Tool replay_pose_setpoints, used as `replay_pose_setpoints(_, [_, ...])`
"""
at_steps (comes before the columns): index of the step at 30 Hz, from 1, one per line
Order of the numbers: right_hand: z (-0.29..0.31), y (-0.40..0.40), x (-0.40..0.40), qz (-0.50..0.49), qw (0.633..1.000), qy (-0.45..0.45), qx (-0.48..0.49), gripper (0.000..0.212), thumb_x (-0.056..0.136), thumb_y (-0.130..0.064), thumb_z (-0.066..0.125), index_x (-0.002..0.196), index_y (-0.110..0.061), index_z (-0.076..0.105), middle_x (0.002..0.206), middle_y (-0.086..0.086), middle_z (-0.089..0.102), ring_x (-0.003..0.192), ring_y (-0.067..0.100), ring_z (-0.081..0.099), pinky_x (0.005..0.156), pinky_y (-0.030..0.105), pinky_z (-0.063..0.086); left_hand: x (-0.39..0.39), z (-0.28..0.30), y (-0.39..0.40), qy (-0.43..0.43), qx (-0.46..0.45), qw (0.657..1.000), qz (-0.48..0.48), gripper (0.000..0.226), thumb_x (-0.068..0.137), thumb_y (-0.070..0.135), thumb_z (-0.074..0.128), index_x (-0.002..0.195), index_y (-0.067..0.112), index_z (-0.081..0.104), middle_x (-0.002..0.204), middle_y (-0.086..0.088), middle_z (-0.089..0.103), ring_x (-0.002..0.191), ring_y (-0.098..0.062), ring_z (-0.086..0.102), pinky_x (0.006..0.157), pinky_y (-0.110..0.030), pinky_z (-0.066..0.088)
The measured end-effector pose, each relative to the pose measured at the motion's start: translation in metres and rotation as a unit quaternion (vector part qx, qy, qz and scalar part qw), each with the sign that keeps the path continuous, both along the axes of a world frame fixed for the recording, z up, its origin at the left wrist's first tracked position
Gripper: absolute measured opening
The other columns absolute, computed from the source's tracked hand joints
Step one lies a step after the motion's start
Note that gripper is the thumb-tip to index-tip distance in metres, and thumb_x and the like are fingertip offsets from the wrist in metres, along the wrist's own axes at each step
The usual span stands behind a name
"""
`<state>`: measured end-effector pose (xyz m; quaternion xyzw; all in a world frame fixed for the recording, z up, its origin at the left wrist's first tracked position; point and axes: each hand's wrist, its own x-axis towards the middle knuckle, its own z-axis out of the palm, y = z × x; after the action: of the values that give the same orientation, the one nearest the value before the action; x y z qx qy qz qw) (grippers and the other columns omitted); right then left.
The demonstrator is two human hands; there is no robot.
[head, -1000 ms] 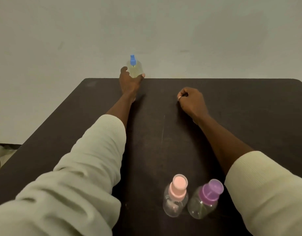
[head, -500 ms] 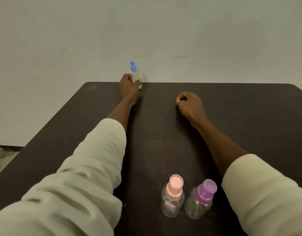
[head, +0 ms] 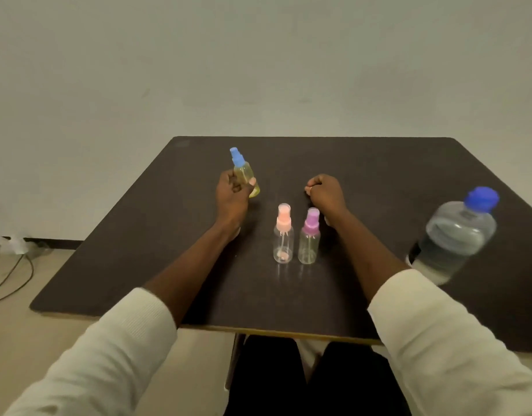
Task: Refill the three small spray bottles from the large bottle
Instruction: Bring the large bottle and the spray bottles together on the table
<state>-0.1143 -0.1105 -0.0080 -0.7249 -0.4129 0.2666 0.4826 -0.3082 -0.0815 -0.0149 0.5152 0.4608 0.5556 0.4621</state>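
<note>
Fingers of the left hand (head: pixel 232 192) wrap the small blue-capped spray bottle of yellowish liquid (head: pixel 245 175), raised over the dark desk (head: pixel 378 175); the right hand (head: pixel 326 192) rests clenched, empty. Light, smooth plastic, probably slippery: best gripped round its body.

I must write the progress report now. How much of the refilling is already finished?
Nothing looks refilled yet. The pink-capped bottle and purple-capped bottle stand capped and look empty. The large bottle on the right keeps its blue cap on. In hand: the left hand grips the blue-capped bottle, which holds yellowish liquid; the right hand rests fisted on the table. All the pouring is left.
</note>
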Motion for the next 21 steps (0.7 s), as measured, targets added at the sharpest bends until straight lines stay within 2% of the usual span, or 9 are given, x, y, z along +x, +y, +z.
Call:
replay_pose_setpoints(3, [-0.003, -0.046, -0.007, -0.007, 1.0, 0.022, 0.011, 0.013, 0.086, 0.0, 0.054, 0.095, 0.001, 0.064, 0.096, 0.015, 0.068, 0.079, 0.019, 0.058, 0.068, 0.035, 0.051, -0.015, -0.001, -0.061, 0.008, -0.009, 1.0, -0.026, 0.032, 0.094, 0.01, 0.071, 0.122, 0.011, 0.056, 0.116, -0.008, 0.07, 0.105, -0.018, 0.069, 0.086, -0.024, 0.057])
replay_pose_setpoints(6, [-0.004, -0.088, -0.018, -0.008, 0.999, 0.027, 0.014, 0.011, 0.087, -0.001, 0.054, 0.093, -0.003, 0.064, 0.089, 0.01, 0.066, 0.073, 0.016, 0.054, 0.058, 0.027, 0.044, -0.027, -0.001, -0.107, 0.018, -0.007, 0.999, -0.044, 0.035, 0.094, 0.009, 0.07, 0.126, 0.011, 0.057, 0.114, -0.002, 0.07, 0.106, -0.015, 0.069, 0.085, -0.021, 0.057])
replay_pose_setpoints(9, [-0.007, -0.122, -0.026, -0.018, 0.999, 0.021, 0.02, 0.012, 0.09, -0.003, 0.054, 0.094, -0.008, 0.064, 0.093, 0.006, 0.066, 0.082, 0.015, 0.058, 0.065, 0.025, 0.045, -0.034, -0.002, -0.134, 0.037, -0.005, 0.998, -0.045, 0.033, 0.093, 0.011, 0.071, 0.123, 0.017, 0.058, 0.115, 0.0, 0.071, 0.108, -0.013, 0.068, 0.092, -0.025, 0.056])
replay_pose_setpoints(11, [-0.011, -0.141, -0.029, -0.021, 1.0, 0.007, 0.021, 0.015, 0.092, -0.004, 0.053, 0.096, -0.013, 0.064, 0.097, 0.003, 0.066, 0.09, 0.015, 0.061, 0.073, 0.026, 0.046, -0.036, -0.003, -0.145, 0.053, 0.001, 0.997, -0.055, 0.033, 0.093, 0.012, 0.071, 0.122, 0.02, 0.057, 0.115, 0.002, 0.07, 0.108, -0.011, 0.067, 0.093, -0.024, 0.055])
replay_pose_setpoints(14, [-0.017, -0.162, -0.033, -0.015, 0.999, -0.019, 0.034, 0.023, 0.093, 0.0, 0.046, 0.096, -0.016, 0.063, 0.099, 0.002, 0.067, 0.094, 0.014, 0.062, 0.082, 0.029, 0.05, -0.036, -0.002, -0.152, 0.075, 0.013, 0.995, -0.066, 0.036, 0.093, 0.01, 0.071, 0.125, 0.018, 0.057, 0.112, 0.006, 0.069, 0.106, -0.007, 0.066, 0.09, -0.019, 0.055])
replay_pose_setpoints(16, [-0.019, -0.168, -0.036, -0.009, 0.998, -0.035, 0.048, 0.025, 0.093, 0.001, 0.046, 0.098, -0.016, 0.063, 0.099, 0.0, 0.066, 0.093, 0.013, 0.061, 0.081, 0.026, 0.049, -0.036, -0.001, -0.154, 0.087, 0.017, 0.994, -0.069, 0.036, 0.094, 0.008, 0.07, 0.126, 0.018, 0.057, 0.109, 0.009, 0.068, 0.103, -0.004, 0.066, 0.088, -0.015, 0.055])
replay_pose_setpoints(19, [-0.02, -0.172, -0.037, -0.001, 0.997, -0.039, 0.064, 0.023, 0.094, -0.001, 0.049, 0.098, -0.019, 0.062, 0.097, -0.003, 0.065, 0.09, 0.007, 0.061, 0.073, 0.018, 0.046, -0.037, -0.004, -0.153, 0.106, 0.022, 0.992, -0.067, 0.038, 0.094, 0.007, 0.069, 0.129, 0.017, 0.058, 0.113, 0.006, 0.068, 0.107, -0.007, 0.066, 0.088, -0.017, 0.055])
replay_pose_setpoints(21, [-0.02, -0.173, -0.037, 0.006, 0.997, -0.038, 0.069, 0.023, 0.094, -0.001, 0.05, 0.097, -0.021, 0.062, 0.097, -0.003, 0.066, 0.09, 0.006, 0.061, 0.074, 0.019, 0.047, -0.036, -0.006, -0.153, 0.114, 0.024, 0.991, -0.062, 0.04, 0.094, 0.007, 0.069, 0.132, 0.015, 0.057, 0.117, 0.004, 0.068, 0.109, -0.008, 0.065, 0.088, -0.017, 0.054])
